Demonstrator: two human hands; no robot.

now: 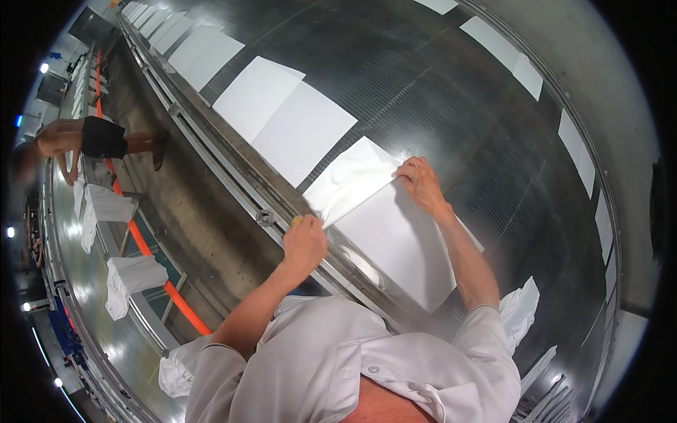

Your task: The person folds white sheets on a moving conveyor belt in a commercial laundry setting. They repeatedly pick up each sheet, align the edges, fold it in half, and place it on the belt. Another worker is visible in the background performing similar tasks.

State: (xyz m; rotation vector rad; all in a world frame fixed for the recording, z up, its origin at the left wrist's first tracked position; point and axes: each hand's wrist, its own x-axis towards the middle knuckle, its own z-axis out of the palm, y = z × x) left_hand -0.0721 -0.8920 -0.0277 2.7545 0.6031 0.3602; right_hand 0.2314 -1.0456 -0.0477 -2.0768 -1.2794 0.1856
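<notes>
A thin white cloth (352, 175) is stretched between my two hands, wrinkled along its far part and taut along its near edge. My left hand (307, 245) is closed on its left corner, close to the table's metal rail. At the right corner, my right hand (421, 185) pinches the same edge over the dark table (486, 169). Just nearer to me lies a flat white panel (405, 243), shaded by my right arm. Beyond the cloth, smooth white panels (303, 130) lie on the table, their edges overlapping.
White panels run away along both long sides of the table. The metal rail (211, 162) borders its left side. Crumpled white cloth (518, 307) lies by my right elbow. Across the aisle, a person (106, 137) bends over another table, with an orange strip (144, 243) and hanging white garments (137, 271).
</notes>
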